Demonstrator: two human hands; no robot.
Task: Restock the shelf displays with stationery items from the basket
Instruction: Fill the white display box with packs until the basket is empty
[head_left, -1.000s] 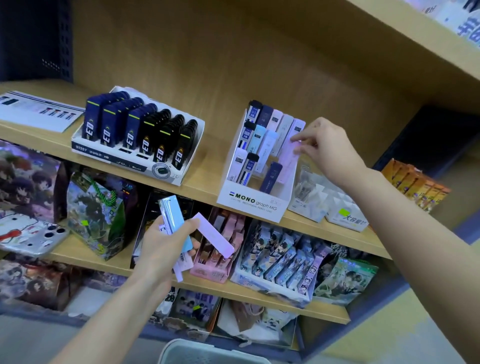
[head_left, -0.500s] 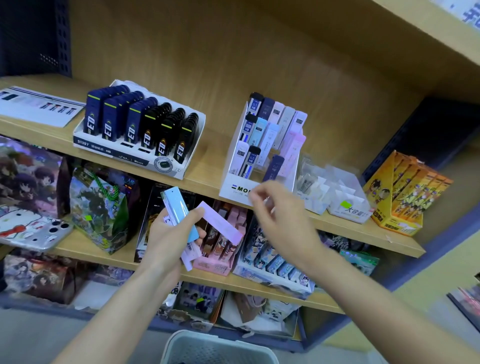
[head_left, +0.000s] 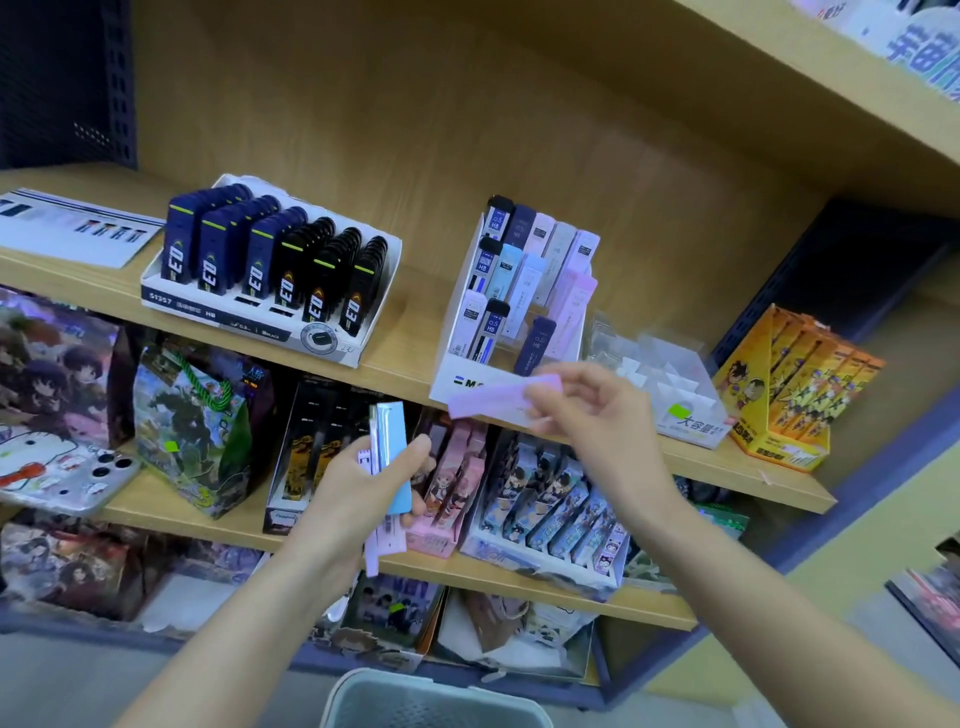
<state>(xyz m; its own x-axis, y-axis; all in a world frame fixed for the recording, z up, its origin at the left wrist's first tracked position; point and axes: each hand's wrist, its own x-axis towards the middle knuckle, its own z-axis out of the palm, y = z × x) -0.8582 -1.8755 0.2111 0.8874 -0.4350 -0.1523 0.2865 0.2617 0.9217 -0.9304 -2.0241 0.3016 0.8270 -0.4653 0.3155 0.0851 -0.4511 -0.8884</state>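
My left hand (head_left: 353, 488) grips a small stack of slim lead cases (head_left: 390, 457), a light blue one on top with white and lilac ones under it. My right hand (head_left: 597, 415) pinches a single lilac case (head_left: 493, 402) by its right end, held level in front of the white tiered MONO display box (head_left: 467, 382) on the upper shelf. That box holds rows of blue, pale blue, white and pink cases. The grey basket (head_left: 436, 699) shows at the bottom edge below my arms.
Left of the MONO box stands a tray of dark blue and black lead cases (head_left: 270, 270). A clear divided box (head_left: 670, 384) and an orange carton (head_left: 795, 384) sit to its right. The lower shelf (head_left: 519, 577) carries printed packs and gift bags.
My right hand came down from the MONO box to my left hand and took the lilac case from the stack. It now holds that case up near the box front.
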